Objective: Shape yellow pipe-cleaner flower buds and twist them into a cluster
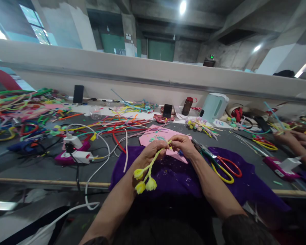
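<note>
Both hands — left hand (153, 149), right hand (182, 144) — pinch the yellow pipe-cleaner flowers (145, 178), buds dangling below left wrist.

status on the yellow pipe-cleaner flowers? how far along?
Done: three yellow buds are formed and hang from joined stems. In hand: the left hand and right hand both pinch the stems' top end above the purple cloth. Left: that end looks unfinished; scissors lie unused beside the right hand, and loose pipe cleaners remain.
</note>
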Available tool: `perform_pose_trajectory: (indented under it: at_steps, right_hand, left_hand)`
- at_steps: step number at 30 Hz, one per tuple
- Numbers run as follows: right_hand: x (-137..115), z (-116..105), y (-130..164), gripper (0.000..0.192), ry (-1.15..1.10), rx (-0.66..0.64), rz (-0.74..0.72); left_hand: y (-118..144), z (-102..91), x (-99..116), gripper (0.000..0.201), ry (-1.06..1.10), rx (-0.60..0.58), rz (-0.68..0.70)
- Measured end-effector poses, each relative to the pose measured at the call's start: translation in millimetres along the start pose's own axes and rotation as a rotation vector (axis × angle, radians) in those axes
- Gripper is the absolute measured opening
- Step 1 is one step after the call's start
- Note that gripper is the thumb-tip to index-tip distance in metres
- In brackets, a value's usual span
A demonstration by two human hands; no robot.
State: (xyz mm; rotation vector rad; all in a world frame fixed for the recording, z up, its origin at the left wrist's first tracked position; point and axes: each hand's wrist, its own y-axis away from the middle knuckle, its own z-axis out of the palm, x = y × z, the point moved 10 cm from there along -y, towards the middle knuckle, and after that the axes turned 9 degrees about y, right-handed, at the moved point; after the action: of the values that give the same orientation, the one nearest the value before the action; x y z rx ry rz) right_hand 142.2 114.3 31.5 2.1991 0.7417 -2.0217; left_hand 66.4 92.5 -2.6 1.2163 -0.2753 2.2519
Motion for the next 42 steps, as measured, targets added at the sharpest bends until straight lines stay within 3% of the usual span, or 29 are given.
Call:
perform_pose_trajectory:
  at_steps: [6,10,15,21,25,28,34,39,42]
  right_hand:
    - [-6,1,1,0.014,-0.001,0.008,-0.034]
    - [-10,-1,2,0.011,0.021,0.031,-0.048]
    - [-5,-3,1,0.009,-0.04,0.162,0.002]
    - [24,0,-1,0.009,-0.185,0.274,0.184]
    - [39,4,-2,0.012,-0.236,0.245,0.297]
    - [39,4,-3,0.01,-0.251,0.187,0.318]
    - [32,0,-3,0.032,-0.26,0.136,0.338]
    - [23,6,-3,0.028,-0.195,0.103,0.223]
    - [22,-3,-4,0.024,-0.213,0.148,0.173]
  left_hand:
    - [5,12.0,-1,0.017,-0.007,-0.053,-0.05]
    - [6,12.7,3,0.015,-0.054,-0.03,-0.013]
    - [6,-0.2,16,0.015,-0.243,0.118,0.144]
    - [12,-1.5,40,0.018,-0.647,0.286,0.418]
    - [15,0.7,47,0.018,-0.958,0.393,0.511]
    - [13,-1.8,45,0.022,-0.865,0.368,0.487]
    - [3,-16.0,23,0.022,-0.409,0.278,0.222]
    - [1,-15.0,15,0.027,-0.315,0.232,0.171]
    - [-1,-7.8,9,0.028,-0.312,0.168,0.137]
